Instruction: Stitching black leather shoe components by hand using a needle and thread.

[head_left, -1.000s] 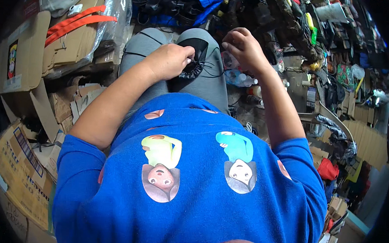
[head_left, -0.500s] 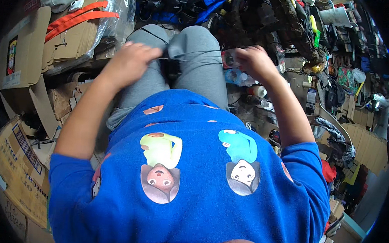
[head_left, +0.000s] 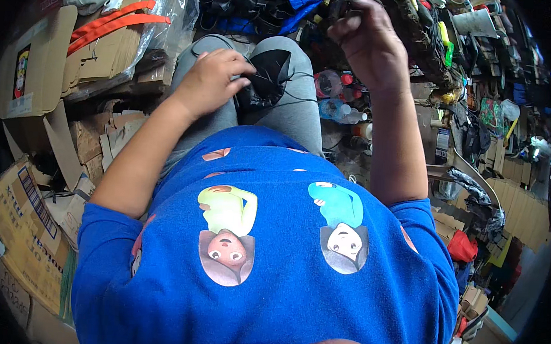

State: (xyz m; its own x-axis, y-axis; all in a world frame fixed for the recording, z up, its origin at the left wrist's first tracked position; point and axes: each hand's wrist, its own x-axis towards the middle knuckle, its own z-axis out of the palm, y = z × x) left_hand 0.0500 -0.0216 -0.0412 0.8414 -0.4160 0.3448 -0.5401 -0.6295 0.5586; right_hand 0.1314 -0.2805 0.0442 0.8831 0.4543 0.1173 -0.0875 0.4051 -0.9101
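A glossy black leather-like piece [head_left: 264, 84] with a pointed flap rests between my thighs; its exact kind is hard to make out. Thin black cords [head_left: 300, 80] trail from it over my grey trousers. At its left edge is my left hand [head_left: 216, 82], fingers bent and closed against the piece. My right hand [head_left: 374, 43] is raised high beyond my right knee with its fingers curled in. Something dark shows by those fingertips, but I cannot tell whether it is held.
Cardboard boxes [head_left: 38, 66] and orange straps [head_left: 118, 27] lie at the left. Dark shoes [head_left: 259, 9] sit on a blue sheet [head_left: 304, 5] ahead. Plastic bottles [head_left: 338, 110] stand beside my right leg, with mixed clutter farther right.
My right hand has lifted up and away from the lap. My left hand has shifted right and down onto the black piece, which now shows more on my thighs.
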